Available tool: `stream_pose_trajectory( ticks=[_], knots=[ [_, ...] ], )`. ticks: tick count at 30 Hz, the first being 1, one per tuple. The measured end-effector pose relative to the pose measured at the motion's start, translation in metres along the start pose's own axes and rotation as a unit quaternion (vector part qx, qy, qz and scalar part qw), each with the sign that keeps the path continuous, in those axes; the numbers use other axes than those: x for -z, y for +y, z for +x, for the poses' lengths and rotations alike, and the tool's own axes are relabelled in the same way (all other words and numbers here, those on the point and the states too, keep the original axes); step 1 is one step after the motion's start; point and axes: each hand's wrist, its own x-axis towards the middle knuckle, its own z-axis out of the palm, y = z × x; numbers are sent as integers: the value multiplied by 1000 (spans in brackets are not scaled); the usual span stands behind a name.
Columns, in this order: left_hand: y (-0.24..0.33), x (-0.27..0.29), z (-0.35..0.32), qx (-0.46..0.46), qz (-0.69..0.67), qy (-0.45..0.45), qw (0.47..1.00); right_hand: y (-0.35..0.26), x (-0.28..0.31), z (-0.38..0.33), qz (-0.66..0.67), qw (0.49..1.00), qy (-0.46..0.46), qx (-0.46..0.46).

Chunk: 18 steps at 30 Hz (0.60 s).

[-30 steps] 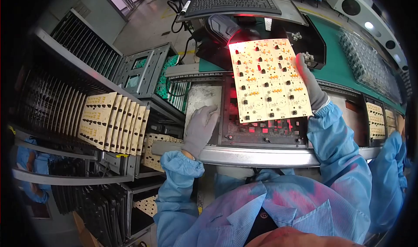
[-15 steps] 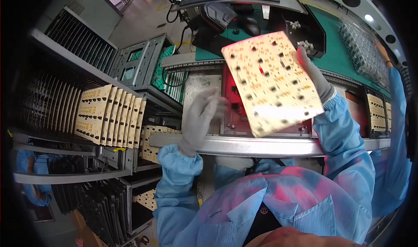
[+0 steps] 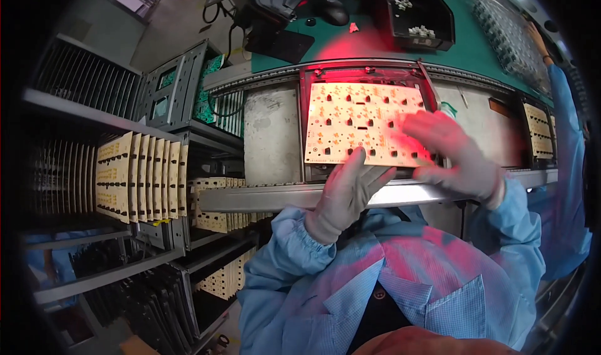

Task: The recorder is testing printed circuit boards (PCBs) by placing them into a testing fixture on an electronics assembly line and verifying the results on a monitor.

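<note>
A cream circuit board (image 3: 341, 133) dotted with black components lies in a dark fixture frame (image 3: 303, 114) on the conveyor, lit red. My gloved left hand (image 3: 343, 198) is at the board's near edge, fingers stretched, one fingertip over the edge. Over the board's right side is my gloved right hand (image 3: 454, 158), its fingers extended across the surface and slightly blurred, hiding that corner. Both hands look open. Whether the right fingers touch the board I cannot tell.
Left stands a rack of upright cream boards (image 3: 139, 176), with more boards (image 3: 219, 205) below. A metal rail (image 3: 263, 198) runs along the near side. Beyond are a black bin (image 3: 432, 39) of small white parts and a mouse (image 3: 335, 12). Another person's sleeved arm (image 3: 563, 123) is far right.
The circuit board, held tilted in my right hand before, now lies flat in the fixture. My left hand has moved right to its near edge, and my right hand no longer grips it.
</note>
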Motion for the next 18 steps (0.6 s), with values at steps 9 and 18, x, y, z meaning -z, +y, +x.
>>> stream_pose_trajectory(
  ticks=[9, 18],
  knots=[
    [27, -11, -25, 210, 113, -39, 970, 13, -53, -9, -147, 982, 89, -74],
    [90, 27, -23, -283, 883, 2, 375, 68, -40, -9, -132, 952, 254, -109]
  ],
)
